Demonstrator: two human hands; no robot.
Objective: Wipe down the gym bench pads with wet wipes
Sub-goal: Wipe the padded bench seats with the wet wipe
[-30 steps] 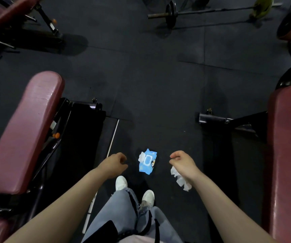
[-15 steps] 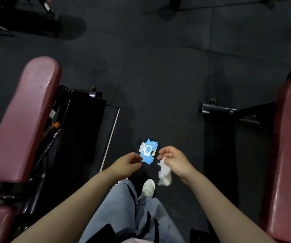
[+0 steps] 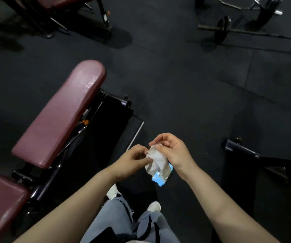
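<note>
Right now both hands meet over the floor [image 3: 185,81]: the right hand [image 3: 172,151] and left hand [image 3: 132,160] pinch a crumpled white wipe [image 3: 157,161], the blue pack [image 3: 158,179] just beneath, beside the maroon bench pad [image 3: 59,116].

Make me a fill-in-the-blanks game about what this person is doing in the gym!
1. Both hands, the left hand and the right hand, hold a crumpled white ____.
2. The bench pad on the person's left is dark ____.
3. The pack peeking out under the white wipe is ____.
4. The barbell lies on the ____.

Missing words: wipe; red; blue; floor
</note>
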